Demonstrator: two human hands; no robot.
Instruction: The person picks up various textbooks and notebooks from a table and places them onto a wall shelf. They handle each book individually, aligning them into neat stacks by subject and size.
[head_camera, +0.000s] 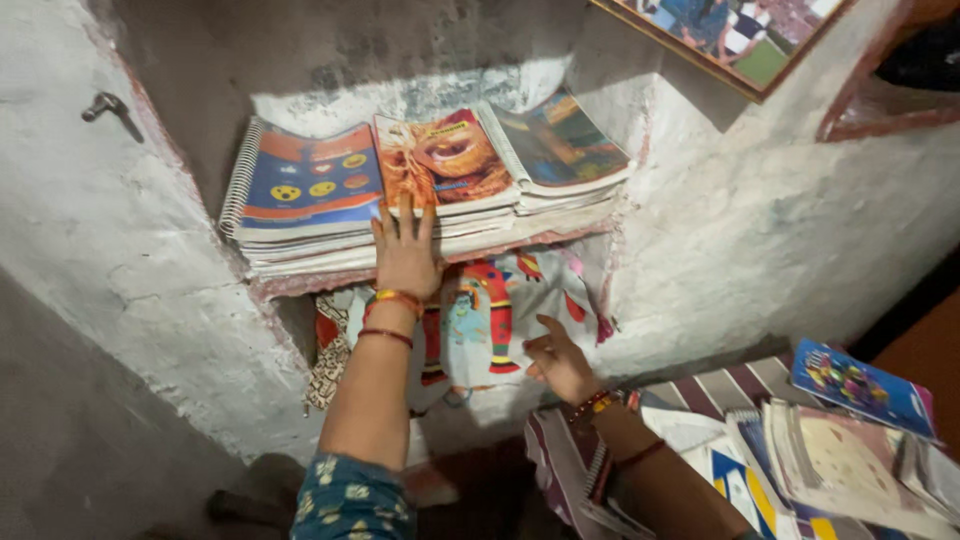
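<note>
Head view, looking down into a rough whitewashed wall niche (700, 230).

Item 1: stack of spiral-bound notebooks with glossy picture covers (420, 215), lying flat on the niche shelf in three side-by-side piles. Left pile topped by a blue cover with yellow round faces (310, 180); middle pile topped by an orange cover (445, 155); right pile topped by a dark blue-green cover (560, 145).

Item 2: left hand (405, 255), fingers spread and flat, palm pressed against the front edge of the middle pile; nothing gripped. Orange and red bangles (392, 300) sit on the wrist.

Item 3: right hand (560, 362), loosely open and empty, held just in front of the patterned cloth, apart from the notebooks.

Item 4: white cloth printed with red and blue figures (500, 310), hanging below the shelf edge.

Item 5: loose heap of further notebooks and booklets (840, 450), lower right, on a striped surface (720, 385).

Item 6: framed picture (730, 35), leaning at upper right.

Item 7: metal hook (105, 105) fixed in the wall, upper left.
</note>
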